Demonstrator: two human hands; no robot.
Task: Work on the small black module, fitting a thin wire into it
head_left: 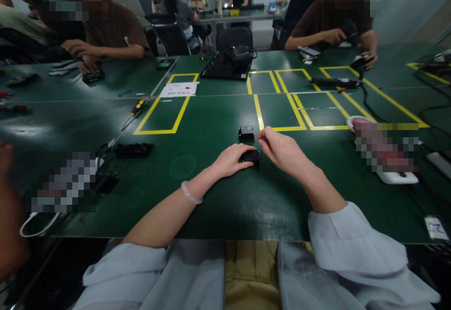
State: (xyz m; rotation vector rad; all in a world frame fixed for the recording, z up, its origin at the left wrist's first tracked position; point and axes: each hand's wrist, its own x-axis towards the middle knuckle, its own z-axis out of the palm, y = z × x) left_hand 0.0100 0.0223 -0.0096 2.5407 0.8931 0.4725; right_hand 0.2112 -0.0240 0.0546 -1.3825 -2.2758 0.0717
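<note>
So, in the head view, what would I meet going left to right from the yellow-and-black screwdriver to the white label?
Yellow-and-black screwdriver, white sheet, left hand holding a small black block, right hand, white-edged device, white label.

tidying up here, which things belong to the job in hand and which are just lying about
In hand:
- black block, left hand on it, right hand beside it
- second black block just beyond, probably

Lying about, seemingly:
- yellow-and-black screwdriver
- white sheet
- long black part

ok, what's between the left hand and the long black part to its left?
Left hand to long black part: green tabletop with a faint ring mark, head view.
</note>
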